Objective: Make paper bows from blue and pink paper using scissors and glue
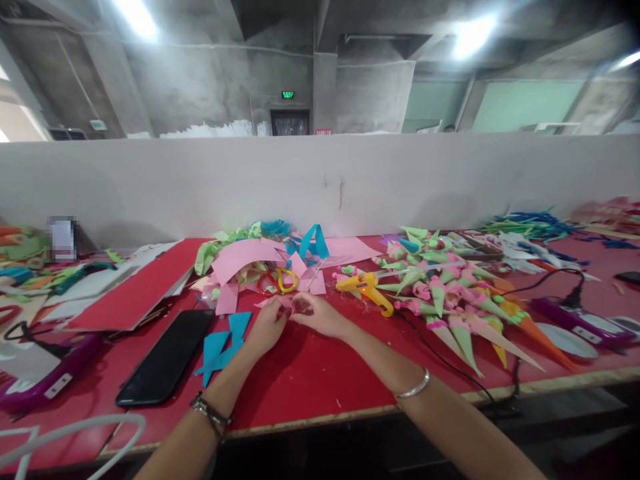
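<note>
Both hands meet over the middle of the red table. My left hand [271,325] has its fingers closed on a small curled pink strip [287,304], paper or felt, I cannot tell which. The fingers of my right hand [319,315] pinch the same strip from the other side and partly hide it. Just behind lie yellow-handled scissors [287,281] and pink sheets [249,258]. Blue cut pieces [220,353] are beside my left wrist. A yellow glue gun [367,288] rests to the right of my right hand.
A black phone [167,357] lies at the left near a stack topped with a red sheet [145,283]. Many pink-and-green cones [443,293] are piled at the right. Purple power strips [583,323] and a black cable [445,360] are there too. A pale partition [250,180] stands behind.
</note>
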Demonstrator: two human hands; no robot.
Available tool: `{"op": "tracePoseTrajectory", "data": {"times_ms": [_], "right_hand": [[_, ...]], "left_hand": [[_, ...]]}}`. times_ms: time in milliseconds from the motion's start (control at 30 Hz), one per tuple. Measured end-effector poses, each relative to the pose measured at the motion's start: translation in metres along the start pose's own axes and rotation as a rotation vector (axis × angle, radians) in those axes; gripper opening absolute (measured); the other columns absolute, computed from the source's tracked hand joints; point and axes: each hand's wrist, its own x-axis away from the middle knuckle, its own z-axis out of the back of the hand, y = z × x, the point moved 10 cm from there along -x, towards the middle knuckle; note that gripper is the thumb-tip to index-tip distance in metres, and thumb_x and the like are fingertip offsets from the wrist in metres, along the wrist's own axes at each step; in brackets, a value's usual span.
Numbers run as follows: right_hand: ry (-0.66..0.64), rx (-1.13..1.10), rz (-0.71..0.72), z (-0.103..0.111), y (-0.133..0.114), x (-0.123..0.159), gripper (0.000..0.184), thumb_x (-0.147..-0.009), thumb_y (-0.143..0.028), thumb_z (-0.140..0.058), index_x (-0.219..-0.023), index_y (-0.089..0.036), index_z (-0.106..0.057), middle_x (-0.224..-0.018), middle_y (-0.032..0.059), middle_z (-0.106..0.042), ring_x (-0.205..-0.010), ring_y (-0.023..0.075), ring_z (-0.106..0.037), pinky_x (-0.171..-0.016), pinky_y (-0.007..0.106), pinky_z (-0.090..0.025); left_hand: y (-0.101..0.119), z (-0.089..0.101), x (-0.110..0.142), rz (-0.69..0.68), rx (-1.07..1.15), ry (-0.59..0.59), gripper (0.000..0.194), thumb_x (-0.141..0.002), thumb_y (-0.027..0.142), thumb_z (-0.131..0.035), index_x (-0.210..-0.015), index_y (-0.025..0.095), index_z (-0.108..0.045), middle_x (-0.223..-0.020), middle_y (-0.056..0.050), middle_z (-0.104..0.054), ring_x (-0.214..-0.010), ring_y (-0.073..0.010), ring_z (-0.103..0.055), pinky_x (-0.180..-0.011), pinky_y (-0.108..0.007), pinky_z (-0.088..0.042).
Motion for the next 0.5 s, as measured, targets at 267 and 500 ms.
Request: {"op": "tracePoseTrajectory", "data": {"times_ms": [267,500], "right_hand": [[0.05,0.085,-0.044,0.006,0.004,0.002,0.024,-0.068,-0.004,-0.046,-0.087,-0.016,-0.052,-0.087,0.0019,-0.059,-0.073,0.0101,-0.054,-0.067,0.024,-0.043],[0.191,0.223,-0.042,0.026,0.003,0.003,0.007,-0.063,-0.012,-0.049,-0.063,-0.018,-0.046,-0.056,-0.0059,-0.045,-0.053,0.0082,-0.042,-0.052,0.02,-0.034]], "left_hand": [[-0.008,0.004,0.0,0.062,0.036,0.016,0.016,-0.061,0.009,-0.052,-0.067,0.022,-0.06,-0.068,-0.002,-0.062,-0.065,-0.0186,-0.057,-0.062,-0.028,-0.042],[-0.008,0.005,0.0,0.047,0.034,0.01,0.014,-0.064,0.012,-0.052,-0.073,0.021,-0.06,-0.071,-0.003,-0.059,-0.066,-0.0173,-0.056,-0.064,-0.028,-0.044]]}}
